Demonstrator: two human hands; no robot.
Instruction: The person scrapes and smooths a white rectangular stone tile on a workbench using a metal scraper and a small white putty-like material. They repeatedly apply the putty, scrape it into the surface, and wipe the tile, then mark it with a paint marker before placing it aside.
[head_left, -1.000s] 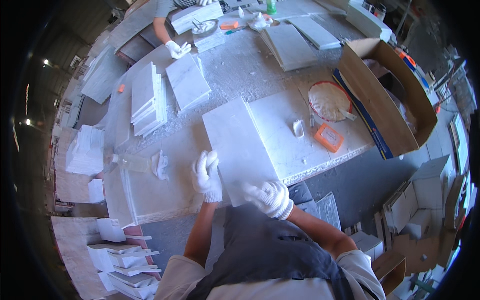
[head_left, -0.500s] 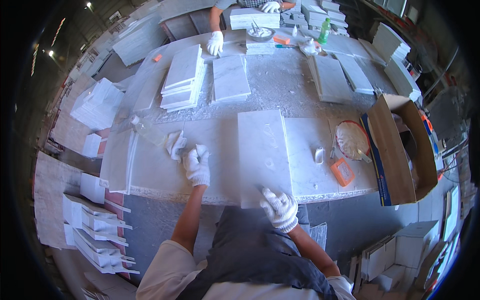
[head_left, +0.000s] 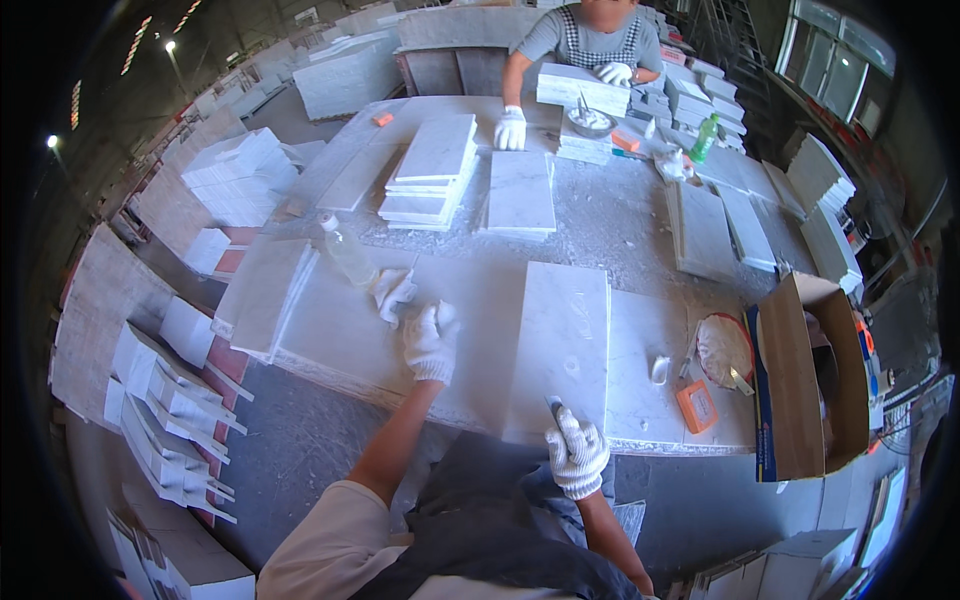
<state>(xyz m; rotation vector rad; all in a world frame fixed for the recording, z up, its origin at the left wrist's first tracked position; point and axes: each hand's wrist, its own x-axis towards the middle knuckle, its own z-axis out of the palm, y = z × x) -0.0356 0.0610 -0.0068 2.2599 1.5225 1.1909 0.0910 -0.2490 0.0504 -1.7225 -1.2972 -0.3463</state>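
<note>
A pale marble tile (head_left: 562, 340) lies on the worktable in front of me, its near end by the table's front edge. My right hand (head_left: 578, 455), in a white knitted glove, is closed at that near end. A small flat metal scraper (head_left: 555, 403) sticks out past its fingers over the tile; the rest is hidden. Left of the tile, my left hand (head_left: 431, 345), gloved too, hovers low over the table with curled fingers. Whatever it holds, if anything, cannot be made out. Close beyond it lies a crumpled white cloth (head_left: 393, 292).
A clear bottle (head_left: 347, 252) lies left of the cloth. Right of the tile are an orange block (head_left: 697, 407), a red-rimmed bowl (head_left: 724, 350) and a cardboard box (head_left: 800, 380). Tile stacks (head_left: 432, 170) stand farther back, where a gloved co-worker (head_left: 590, 50) stands.
My view has tilted up and turned left, so the table sits lower and farther right. More of the scraper's tip shows past my right hand. Both hands stay near the same spots.
</note>
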